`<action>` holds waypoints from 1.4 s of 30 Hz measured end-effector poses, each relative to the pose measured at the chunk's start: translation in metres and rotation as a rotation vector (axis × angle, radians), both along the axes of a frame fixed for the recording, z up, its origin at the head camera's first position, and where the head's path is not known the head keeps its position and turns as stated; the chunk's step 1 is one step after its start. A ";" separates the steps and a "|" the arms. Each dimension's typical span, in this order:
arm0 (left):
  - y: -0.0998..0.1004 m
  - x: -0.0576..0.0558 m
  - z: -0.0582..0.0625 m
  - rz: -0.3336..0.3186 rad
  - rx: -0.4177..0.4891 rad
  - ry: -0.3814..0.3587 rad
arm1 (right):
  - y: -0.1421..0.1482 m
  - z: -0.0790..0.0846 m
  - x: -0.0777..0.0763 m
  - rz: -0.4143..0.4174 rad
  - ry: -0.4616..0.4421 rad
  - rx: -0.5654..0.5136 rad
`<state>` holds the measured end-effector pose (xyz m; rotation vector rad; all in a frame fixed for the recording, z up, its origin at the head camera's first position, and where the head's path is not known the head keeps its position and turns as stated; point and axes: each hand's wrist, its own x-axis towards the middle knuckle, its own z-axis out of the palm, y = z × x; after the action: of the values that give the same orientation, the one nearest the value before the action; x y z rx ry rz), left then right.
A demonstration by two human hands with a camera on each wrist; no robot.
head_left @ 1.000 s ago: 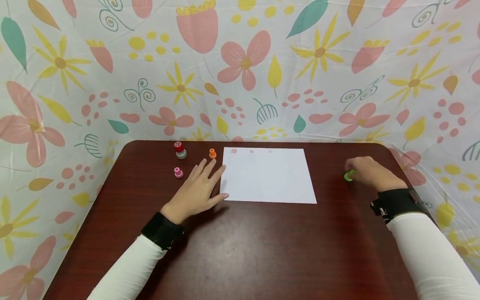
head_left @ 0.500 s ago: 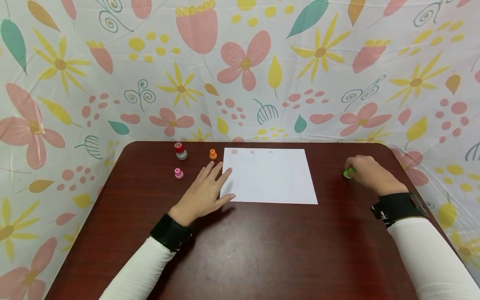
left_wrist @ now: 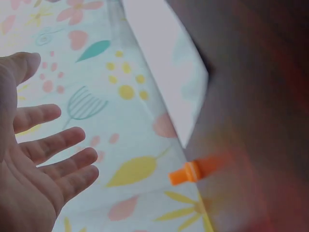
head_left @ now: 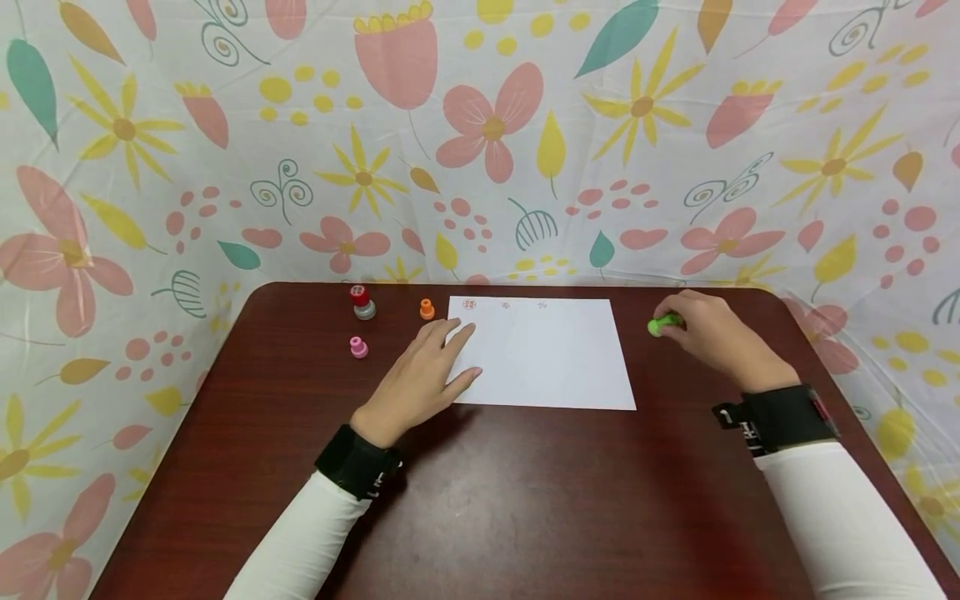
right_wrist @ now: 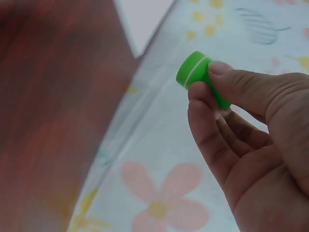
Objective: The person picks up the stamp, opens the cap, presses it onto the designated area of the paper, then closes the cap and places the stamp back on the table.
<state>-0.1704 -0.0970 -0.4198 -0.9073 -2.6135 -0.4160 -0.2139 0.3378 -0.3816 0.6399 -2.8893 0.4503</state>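
Between the thumb and fingertips of my right hand (head_left: 708, 333) is a small green toy stamp (right_wrist: 198, 72), pinched to the right of the white paper (head_left: 540, 358). The right wrist view shows its wide round end with a pale line around it, pointing away from the palm. My left hand (head_left: 416, 375) has its fingers spread and relaxed over the paper's left edge, holding nothing. Three small faint red prints run along the paper's top edge. An orange stamp (head_left: 427, 309) stands by the paper's upper left corner, past my left fingertips.
Left of the paper, a pink stamp (head_left: 358, 347) stands on the dark wooden table (head_left: 525, 500). Behind it is a red-topped stamp with a grey base (head_left: 362, 302). A floral cloth (head_left: 480, 167) hangs along the table's back and sides.
My right hand has moved left toward the paper with the green stamp, which has turned in the fingers. My left hand has slid right, further over the paper's left edge.
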 end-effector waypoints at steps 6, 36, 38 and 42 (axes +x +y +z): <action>0.012 0.001 0.016 -0.047 0.105 0.074 | -0.034 0.017 0.010 -0.021 0.016 -0.094; 0.075 0.010 0.052 -0.244 0.743 -0.137 | -0.134 0.042 0.062 0.145 0.191 -0.582; 0.078 0.011 0.052 -0.256 0.793 -0.186 | -0.137 0.042 0.063 0.170 0.183 -0.599; 0.081 0.013 0.051 -0.276 0.901 -0.283 | -0.141 0.040 0.063 0.208 0.168 -0.621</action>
<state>-0.1577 -0.0158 -0.3688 -0.8917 -2.1003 -1.7101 -0.1509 0.1966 -0.3418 0.8088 -2.3348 1.1879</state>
